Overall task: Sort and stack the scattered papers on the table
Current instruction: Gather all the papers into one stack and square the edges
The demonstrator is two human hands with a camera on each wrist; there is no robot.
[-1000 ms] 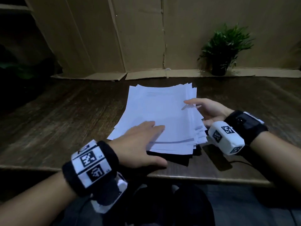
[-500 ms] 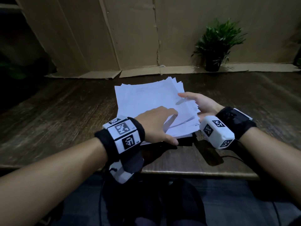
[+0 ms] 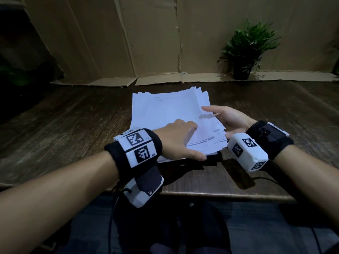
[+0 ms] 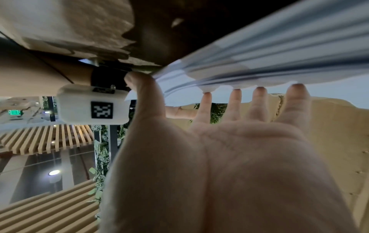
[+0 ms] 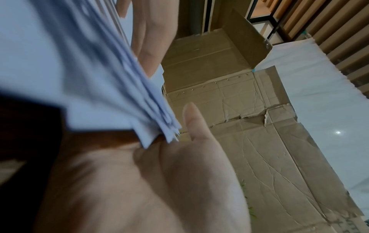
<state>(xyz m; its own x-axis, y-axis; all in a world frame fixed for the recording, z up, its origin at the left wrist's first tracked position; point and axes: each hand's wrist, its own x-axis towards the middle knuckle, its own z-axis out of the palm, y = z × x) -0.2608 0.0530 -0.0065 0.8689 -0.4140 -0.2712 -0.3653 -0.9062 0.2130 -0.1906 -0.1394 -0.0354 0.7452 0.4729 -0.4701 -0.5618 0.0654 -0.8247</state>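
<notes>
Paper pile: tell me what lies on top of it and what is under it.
On the paper pile the left hand presses with straight fingers; the right hand braces its right edge. Under it lies the dark wooden table; anything else beneath the sheets is covered.

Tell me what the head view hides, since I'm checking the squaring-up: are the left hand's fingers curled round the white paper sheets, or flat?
Observer: Flat. The left wrist view shows the left hand with straight fingers, tips touching the white paper stack.
Operator: Its thumb?
Observer: The thumb is straight too, its tip meeting the stack's fanned edge.
Operator: And the right hand?
Observer: In the right wrist view the right hand has the fanned sheet corners butting its palm, while its thumb stands clear of them.
</notes>
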